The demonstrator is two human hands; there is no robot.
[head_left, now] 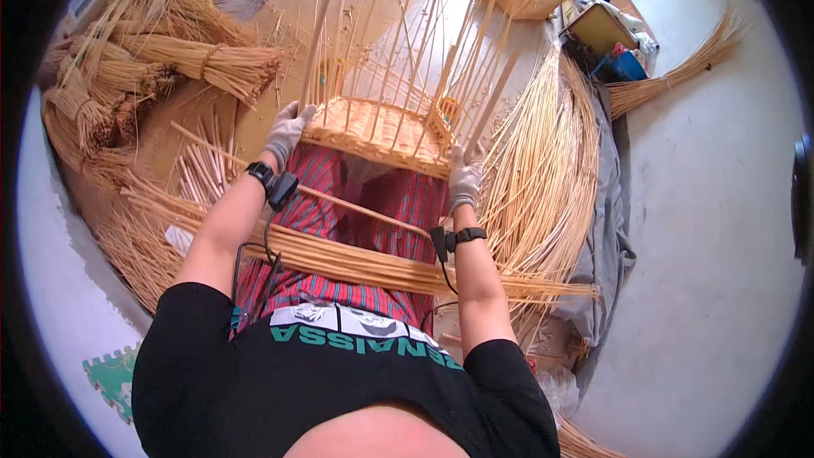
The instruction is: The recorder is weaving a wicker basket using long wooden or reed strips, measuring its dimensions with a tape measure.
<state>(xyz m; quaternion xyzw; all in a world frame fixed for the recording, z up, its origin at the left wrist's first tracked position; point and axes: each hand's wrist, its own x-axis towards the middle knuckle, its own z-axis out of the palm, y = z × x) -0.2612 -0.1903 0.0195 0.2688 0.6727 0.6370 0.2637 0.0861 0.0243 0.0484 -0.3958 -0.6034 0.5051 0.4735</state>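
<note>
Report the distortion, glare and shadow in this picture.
Head view: black, rounded rim, with wide-angle bending towards it. Head view: whitish glare on the floor beyond the woven basket; pale surface at right nearly featureless. Head view: dark shadow between folds of striped cloth.

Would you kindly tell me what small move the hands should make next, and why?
Probably, the left hand should draw a rod from the bundle of rods across the striped cloth while the right hand steadies the woven piece: its stakes rise unwoven, and the bundle lies close.
</note>
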